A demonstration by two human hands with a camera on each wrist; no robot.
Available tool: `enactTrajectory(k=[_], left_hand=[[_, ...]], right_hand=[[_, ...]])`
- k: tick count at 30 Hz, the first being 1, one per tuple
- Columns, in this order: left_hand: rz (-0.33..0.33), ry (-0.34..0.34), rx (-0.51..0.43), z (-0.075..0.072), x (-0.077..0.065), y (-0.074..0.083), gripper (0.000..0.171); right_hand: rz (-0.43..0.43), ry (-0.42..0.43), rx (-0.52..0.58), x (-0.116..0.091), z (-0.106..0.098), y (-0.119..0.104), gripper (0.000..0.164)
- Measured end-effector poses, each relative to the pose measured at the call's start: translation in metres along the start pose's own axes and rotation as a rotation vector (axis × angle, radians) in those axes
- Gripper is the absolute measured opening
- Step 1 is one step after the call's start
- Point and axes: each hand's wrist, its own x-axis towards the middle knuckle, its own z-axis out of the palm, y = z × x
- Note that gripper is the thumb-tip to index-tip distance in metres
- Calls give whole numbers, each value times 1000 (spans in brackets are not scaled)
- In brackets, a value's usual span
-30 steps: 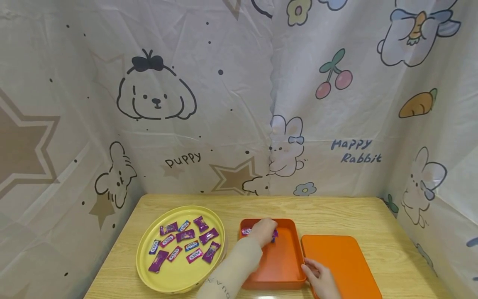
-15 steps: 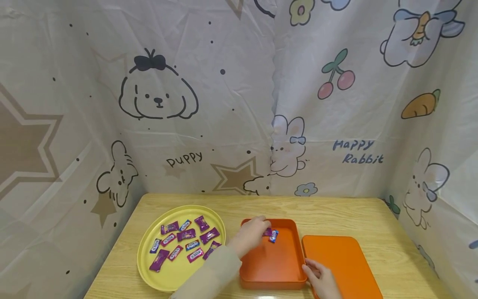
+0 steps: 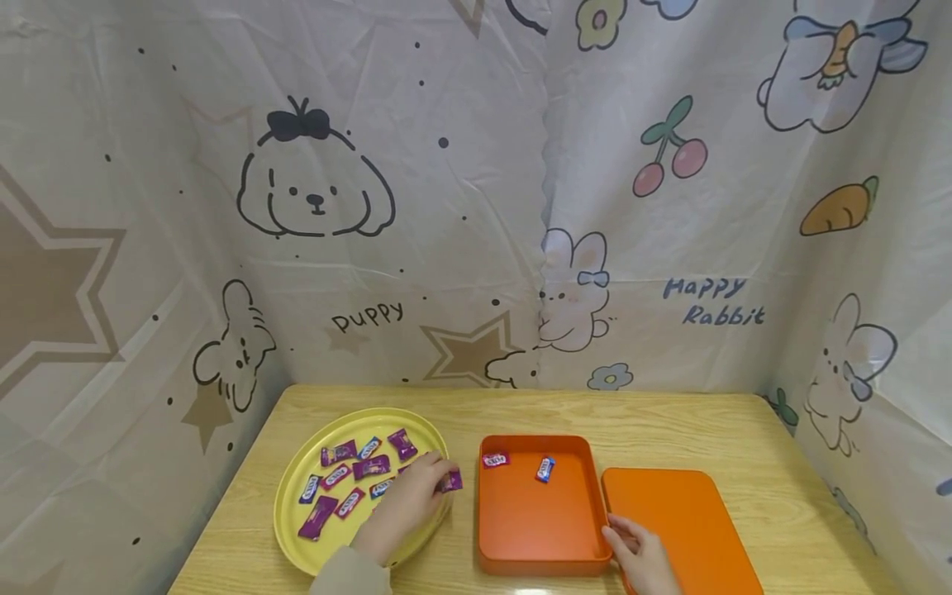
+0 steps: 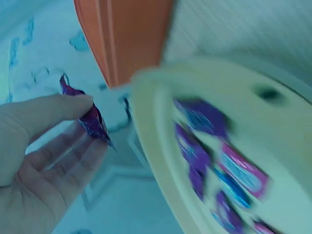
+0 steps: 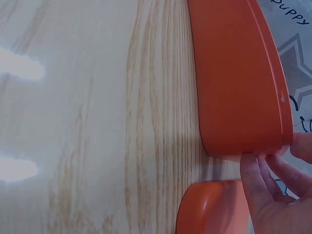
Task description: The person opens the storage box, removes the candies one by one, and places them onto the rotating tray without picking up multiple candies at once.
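Observation:
My left hand [image 3: 412,496] pinches a purple-wrapped candy [image 3: 450,481] between thumb and fingers, above the right rim of a round yellow tray [image 3: 290,541]. In the left wrist view the candy [image 4: 92,117] hangs beside the blurred tray edge. Several purple, pink and blue wrapped candies lie on the tray, some hidden beneath my hand. My right hand [image 3: 641,555] grips an orange box [image 3: 543,525] at its right wall near the front corner, fingers against the outside and thumb at the rim. Inside the box lie a pink candy [image 3: 496,459] and a blue candy [image 3: 545,469].
A flat orange lid [image 3: 684,529] lies on the wooden table [image 3: 543,411], just right of the box and partly under my right hand. A strip of table separates tray and box. A printed curtain [image 3: 446,207] stands behind and at both sides.
My left hand has lifted the purple candy from the back of the box and carried it left to the yellow tray. The right hand keeps its place on the box.

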Motion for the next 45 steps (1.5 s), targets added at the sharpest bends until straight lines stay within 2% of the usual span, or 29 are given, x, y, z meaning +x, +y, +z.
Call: enactTrajectory(k=[7,12,16,22,30,38,45], left_hand=[[-77,-66,-46,-7,-37,-31,37],[-71,-128,-43,-10,-53,-51,30],[-66,-175,-19,-14,-61,-60,23],[-97,-246,21,-15,-66,-64,22],[-97,-355,-63,-9,-64,-68,18],[-83,-378,-61,-3,-64,-67,28],[-48,-345,-32,1,-63,-65,26]], right_hand=[[-20,1,-18,0,1,0,46],[-25,7,-25,0,1,-1,45],[-29,17,-26,-1,0,-2,43],[-25,8,-26,-1,0,-1,44],[-34,16,-37,0,0,-1,44],[-40,30,-30,-1,1,-1,42],[-32,33,-30,-1,0,0,42]])
